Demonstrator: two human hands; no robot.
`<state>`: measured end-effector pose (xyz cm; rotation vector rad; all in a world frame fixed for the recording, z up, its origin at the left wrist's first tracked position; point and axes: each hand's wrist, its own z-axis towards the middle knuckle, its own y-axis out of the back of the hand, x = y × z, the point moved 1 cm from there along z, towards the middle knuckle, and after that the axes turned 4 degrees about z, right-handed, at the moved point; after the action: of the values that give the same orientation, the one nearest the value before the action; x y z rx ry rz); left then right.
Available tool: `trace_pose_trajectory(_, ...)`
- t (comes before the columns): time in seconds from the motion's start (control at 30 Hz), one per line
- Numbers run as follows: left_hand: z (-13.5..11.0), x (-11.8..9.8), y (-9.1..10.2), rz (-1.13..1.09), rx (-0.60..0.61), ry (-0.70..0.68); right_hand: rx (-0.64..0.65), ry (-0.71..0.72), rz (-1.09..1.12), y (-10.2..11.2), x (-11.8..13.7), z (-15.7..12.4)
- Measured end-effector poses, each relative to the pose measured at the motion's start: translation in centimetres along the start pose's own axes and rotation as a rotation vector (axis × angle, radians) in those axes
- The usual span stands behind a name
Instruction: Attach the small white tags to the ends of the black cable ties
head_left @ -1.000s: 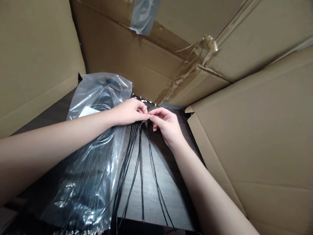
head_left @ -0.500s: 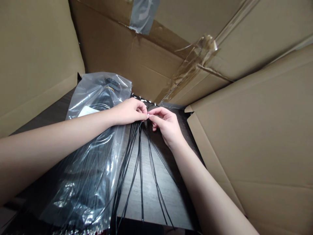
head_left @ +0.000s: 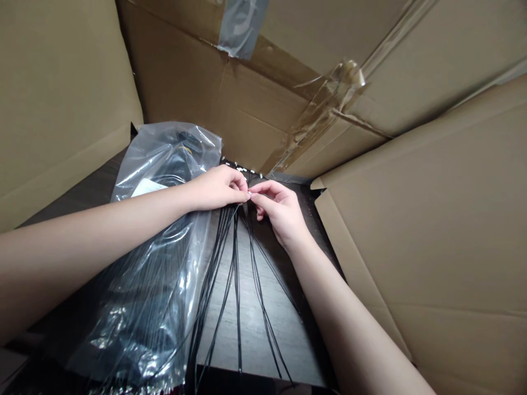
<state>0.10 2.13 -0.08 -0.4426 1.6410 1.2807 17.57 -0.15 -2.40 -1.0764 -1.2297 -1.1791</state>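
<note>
My left hand point(head_left: 218, 189) and my right hand point(head_left: 280, 214) meet at the fingertips, both pinching thin black cables point(head_left: 234, 263) near their top ends. The cables fan downward from my fingers across a dark wood-grain board point(head_left: 263, 329). Under my left forearm lies a clear plastic bag point(head_left: 164, 153) holding dark coiled material and a white label point(head_left: 148, 188). Behind my fingers runs a black strip with small white points point(head_left: 236, 166). My hands partly hide its right end.
Brown cardboard box flaps point(head_left: 415, 219) stand open around the board on the left, right and far sides. Torn packing tape point(head_left: 325, 115) hangs on the far right corner, and a grey tape piece point(head_left: 241, 27) sits at the top.
</note>
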Motion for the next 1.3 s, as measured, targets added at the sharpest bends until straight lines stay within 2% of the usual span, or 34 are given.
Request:
trace_pose_trajectory(0.6,0.01,-0.05,0.09,0.052,-0.007,-0.017,0.005,-0.005,-0.012,0.06,-0.04,0.07)
trace_pose_trajectory(0.83,-0.09,-0.31,0.02,0.136,-0.015,-0.014,0.004,-0.011,0.001,0.01,0.08,0.05)
trace_pose_trajectory(1.3,-0.11,-0.16,-0.02,0.124,-0.012,-0.028,0.004,-0.015,-0.014,0.00,0.03,0.07)
